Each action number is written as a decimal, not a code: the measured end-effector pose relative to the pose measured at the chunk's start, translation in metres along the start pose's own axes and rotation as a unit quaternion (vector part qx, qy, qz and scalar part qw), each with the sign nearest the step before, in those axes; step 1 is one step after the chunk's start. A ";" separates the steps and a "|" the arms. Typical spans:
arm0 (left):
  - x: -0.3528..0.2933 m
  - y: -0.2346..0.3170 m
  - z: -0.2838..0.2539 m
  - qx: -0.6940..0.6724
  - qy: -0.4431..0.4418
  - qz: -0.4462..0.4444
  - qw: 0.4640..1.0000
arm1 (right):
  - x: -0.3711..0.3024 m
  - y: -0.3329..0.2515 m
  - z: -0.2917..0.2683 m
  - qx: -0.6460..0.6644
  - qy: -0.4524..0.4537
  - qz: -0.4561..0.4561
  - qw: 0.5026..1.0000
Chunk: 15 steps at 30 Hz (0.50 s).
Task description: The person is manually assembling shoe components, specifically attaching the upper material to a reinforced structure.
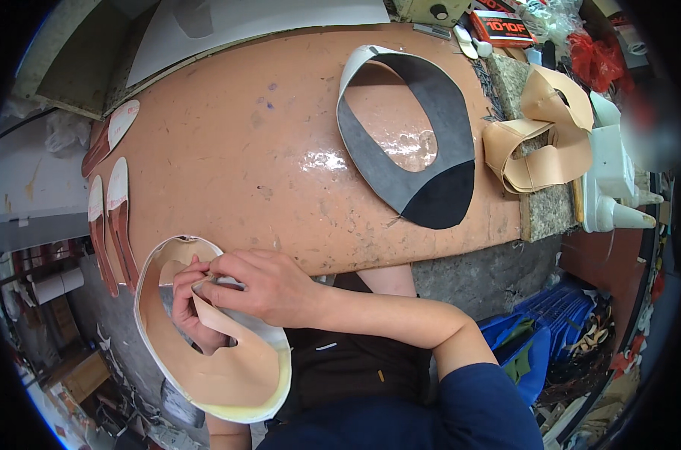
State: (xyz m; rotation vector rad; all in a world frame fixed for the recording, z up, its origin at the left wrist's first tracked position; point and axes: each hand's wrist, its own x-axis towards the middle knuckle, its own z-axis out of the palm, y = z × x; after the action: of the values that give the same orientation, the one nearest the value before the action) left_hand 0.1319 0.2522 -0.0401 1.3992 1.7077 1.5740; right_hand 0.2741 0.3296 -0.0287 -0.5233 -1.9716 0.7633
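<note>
Below the near edge of the orange-brown worktable [250, 150] I hold a tan leather shoe upper [228, 367], a curved piece with a large oval opening and a pale edge. My left hand [187, 307] reaches through the opening from underneath and grips the inner rim. My right hand [262, 285] pinches the same rim from above, fingertips meeting those of the left hand. A similar grey and black upper [438, 150] lies flat on the table to the right.
Several tan leather pieces [543, 142] are piled on a stone slab at the table's right end. A white glue bottle [610, 187] lies beside them. Brown shoe soles [112, 217] hang along the left edge. A red box [502, 28] sits at the back.
</note>
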 end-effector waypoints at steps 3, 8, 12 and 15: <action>-0.005 -0.001 -0.003 0.005 0.002 0.023 1.000 | 0.001 -0.001 0.001 -0.010 0.008 -0.007 1.000; -0.003 0.000 -0.013 -0.048 -0.004 -0.059 0.997 | 0.004 -0.002 0.004 0.021 0.017 -0.019 0.999; -0.006 0.002 -0.009 -0.114 0.027 -0.110 0.987 | 0.006 -0.005 0.011 0.067 -0.008 0.037 0.997; -0.008 0.001 -0.007 -0.100 0.045 -0.109 0.988 | 0.007 -0.007 0.014 0.108 -0.009 0.073 0.991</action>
State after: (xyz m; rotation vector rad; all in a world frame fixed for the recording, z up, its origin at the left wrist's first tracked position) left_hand 0.1296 0.2421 -0.0395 1.0213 1.6387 1.6520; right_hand 0.2581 0.3244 -0.0248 -0.5348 -1.8529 1.0618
